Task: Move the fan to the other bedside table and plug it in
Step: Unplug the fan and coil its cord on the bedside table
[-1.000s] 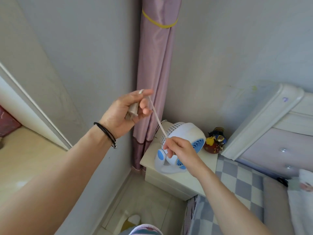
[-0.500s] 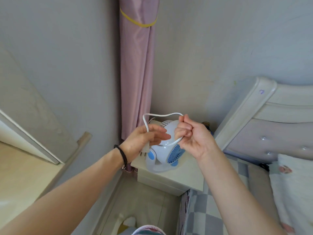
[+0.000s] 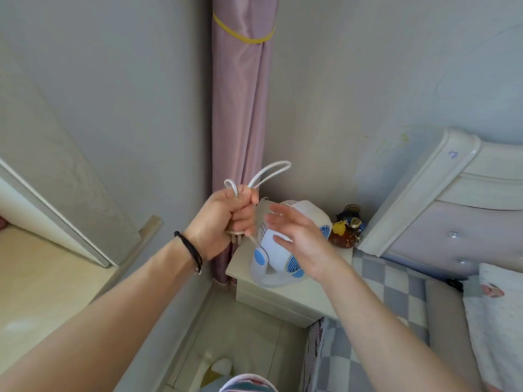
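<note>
Since half a second ago, the right hand [image 3: 300, 239] has let go of the cord [image 3: 268, 172] and now hangs with its fingers [image 3: 278, 216] spread wide, holding nothing, in front of the fan [image 3: 283, 250]. Then both hands pinched the cord in a wide arc between them; now the left hand [image 3: 223, 219] alone grips it, fist clenched around the gathered loops.

Head view: two white loops stick up out of the left fist toward 1 o'clock, the longer one reaching across the pink curtain [image 3: 240, 108]. A strand drops from the underside of the fist toward the fan. The fan is small and white, with a ribbed round grille, blue discs at its side pivot and blue vents on its front, and it rests on a curved white base. It stands on the cream table [image 3: 294, 295] at the room's corner, at about 3 o'clock of the left fist. A dark figurine [image 3: 346, 230] sits just beside the fan at its 2 o'clock, against the headboard [image 3: 424, 199]. A black bracelet [image 3: 189, 250] circles the left wrist.
</note>
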`<state>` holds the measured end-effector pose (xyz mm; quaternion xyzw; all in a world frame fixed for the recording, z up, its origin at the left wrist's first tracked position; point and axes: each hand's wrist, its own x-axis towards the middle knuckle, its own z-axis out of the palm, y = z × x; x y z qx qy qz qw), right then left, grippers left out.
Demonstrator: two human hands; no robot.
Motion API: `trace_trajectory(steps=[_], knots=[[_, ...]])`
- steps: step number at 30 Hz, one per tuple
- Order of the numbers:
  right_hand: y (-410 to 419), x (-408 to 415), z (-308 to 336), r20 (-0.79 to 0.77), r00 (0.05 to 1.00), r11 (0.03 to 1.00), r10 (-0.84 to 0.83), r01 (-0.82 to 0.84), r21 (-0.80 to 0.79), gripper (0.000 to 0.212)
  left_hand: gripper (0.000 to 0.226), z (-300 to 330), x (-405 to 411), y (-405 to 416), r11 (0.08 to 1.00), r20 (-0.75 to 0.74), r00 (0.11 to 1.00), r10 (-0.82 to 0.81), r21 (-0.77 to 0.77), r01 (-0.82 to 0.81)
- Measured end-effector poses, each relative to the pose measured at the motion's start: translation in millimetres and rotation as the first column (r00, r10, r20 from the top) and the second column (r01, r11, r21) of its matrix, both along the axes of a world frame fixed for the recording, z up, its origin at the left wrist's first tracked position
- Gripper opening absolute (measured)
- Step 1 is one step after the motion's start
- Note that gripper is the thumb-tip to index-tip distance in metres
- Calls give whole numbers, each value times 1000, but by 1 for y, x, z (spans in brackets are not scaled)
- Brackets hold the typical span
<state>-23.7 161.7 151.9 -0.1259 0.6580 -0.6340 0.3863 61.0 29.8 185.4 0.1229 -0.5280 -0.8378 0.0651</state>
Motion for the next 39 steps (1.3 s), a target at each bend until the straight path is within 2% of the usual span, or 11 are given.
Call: trace_trajectory(steps=[3,8,11,16,21,26,29,32,34,36,39], knots=[[-13,23,-26,-295,868,905,399,-321,280,49,31,21,7,-13,1000,-17,1000,5,8,-5],[-28,27,-46,-457,720,821,523,-281,496,18,31,21,29,-27,982,124,990,70,-183,-46],[-32,20,-51,-479,729,824,489,-206,528,12,30,16,41,-31,962,211,970,124,-265,-65],[-42,21,-40,-553,806,948,210,-29,317,14,30,13,46,-35,897,245,937,249,-423,-128],[-36,26,-44,-538,811,953,229,-73,294,20,27,-8,44,-38,778,280,883,377,-613,-138],[-45,21,-44,-556,823,975,115,14,222,14,11,-36,31,-26,874,472,859,197,-482,64],[-51,10,-39,-567,822,979,61,60,192,14,21,-40,21,-25,964,442,897,8,-242,111],[-51,-5,-36,-558,825,973,96,40,227,18,23,-37,7,-30,989,415,909,39,-147,25],[-47,-17,-42,-640,751,929,162,103,356,25,26,-36,-4,-34,967,416,896,155,-249,-51],[-42,-30,-55,-749,559,824,356,191,534,34,25,-35,-15,-34,940,399,887,232,-328,-99],[-39,-37,-77,-761,305,743,573,197,639,62,27,-34,-33,-34,908,335,878,342,-357,-217]])
